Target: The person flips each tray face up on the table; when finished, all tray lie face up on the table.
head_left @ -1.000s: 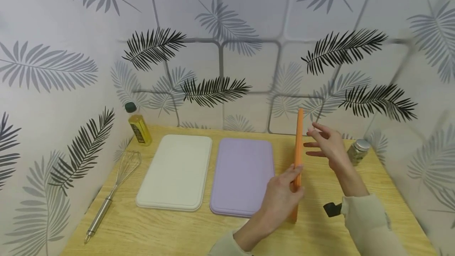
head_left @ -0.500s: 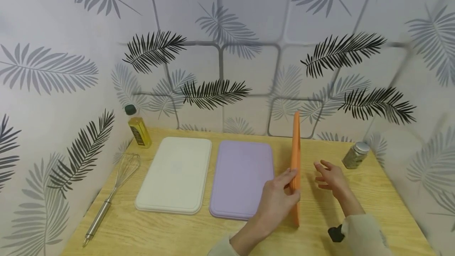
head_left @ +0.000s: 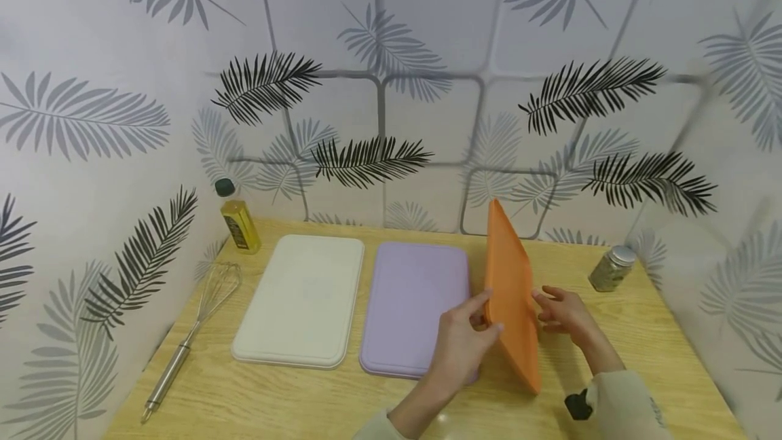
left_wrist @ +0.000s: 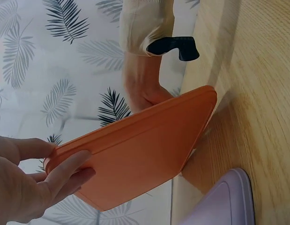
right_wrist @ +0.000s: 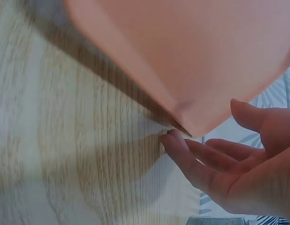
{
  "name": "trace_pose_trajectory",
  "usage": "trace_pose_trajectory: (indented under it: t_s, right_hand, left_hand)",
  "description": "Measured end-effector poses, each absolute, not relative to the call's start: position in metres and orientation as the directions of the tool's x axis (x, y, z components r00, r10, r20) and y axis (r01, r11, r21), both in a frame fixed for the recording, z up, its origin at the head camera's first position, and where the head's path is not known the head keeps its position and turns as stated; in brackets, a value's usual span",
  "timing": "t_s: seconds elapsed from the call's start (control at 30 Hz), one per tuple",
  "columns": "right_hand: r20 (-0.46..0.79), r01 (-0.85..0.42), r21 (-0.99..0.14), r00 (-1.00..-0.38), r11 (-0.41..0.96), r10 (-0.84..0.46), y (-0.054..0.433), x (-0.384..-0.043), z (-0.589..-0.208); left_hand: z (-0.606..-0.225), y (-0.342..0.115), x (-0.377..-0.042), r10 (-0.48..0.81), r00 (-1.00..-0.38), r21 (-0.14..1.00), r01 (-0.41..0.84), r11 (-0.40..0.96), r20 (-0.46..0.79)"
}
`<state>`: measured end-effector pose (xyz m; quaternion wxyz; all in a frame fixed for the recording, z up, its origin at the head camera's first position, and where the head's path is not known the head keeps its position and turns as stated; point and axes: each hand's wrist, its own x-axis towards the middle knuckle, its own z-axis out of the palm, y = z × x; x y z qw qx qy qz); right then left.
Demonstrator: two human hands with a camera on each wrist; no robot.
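One orange board [head_left: 510,290], one white board [head_left: 299,297], one purple board [head_left: 415,304], one bottle [head_left: 241,226], one whisk [head_left: 177,362], one jar [head_left: 612,270]. The orange board tilts between the left hand [head_left: 459,343], thumb and fingers pinching its left edge, and the right hand [head_left: 565,314], fingers relaxed just beside its right edge, contact unclear.

Smooth orange rectangular panel [head_left: 510,284], rounded corners, shallow raised rim; steeply tilted, just right of flat lilac rectangular board [head_left: 412,304]; left hand [head_left: 461,345] pinches one edge, right hand [head_left: 563,312] beside opposite edge.
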<state>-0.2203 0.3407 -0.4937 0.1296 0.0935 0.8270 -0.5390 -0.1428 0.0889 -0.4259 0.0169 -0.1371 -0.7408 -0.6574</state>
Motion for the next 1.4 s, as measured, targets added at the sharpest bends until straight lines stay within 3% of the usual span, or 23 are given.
trace_pose_trajectory:
  t_s: [0.27,0.6,0.93,1.4]
  right_hand:
    - [-0.318,0.294,-0.888,-0.948,0.353,-0.011,0.344,-0.22,-0.499]
    - [-0.332,0.32,-0.916,-0.943,0.242,-0.012,0.361,-0.224,-0.509]
    - [-0.367,0.361,-0.926,-0.93,0.112,-0.037,0.372,-0.221,-0.512]
    - [-0.359,0.349,-0.927,-0.932,0.139,-0.053,0.399,-0.214,-0.502]
  left_hand:
    - [-0.43,0.085,-0.148,0.152,-0.976,0.986,0.163,0.045,0.155]
    - [-0.435,0.076,-0.152,0.212,-0.975,0.984,0.029,-0.178,0.067]
    - [-0.445,0.067,-0.162,0.286,-0.958,0.978,-0.033,-0.206,0.028]
    - [-0.461,0.058,-0.174,0.377,-0.925,0.984,-0.107,-0.144,-0.045]
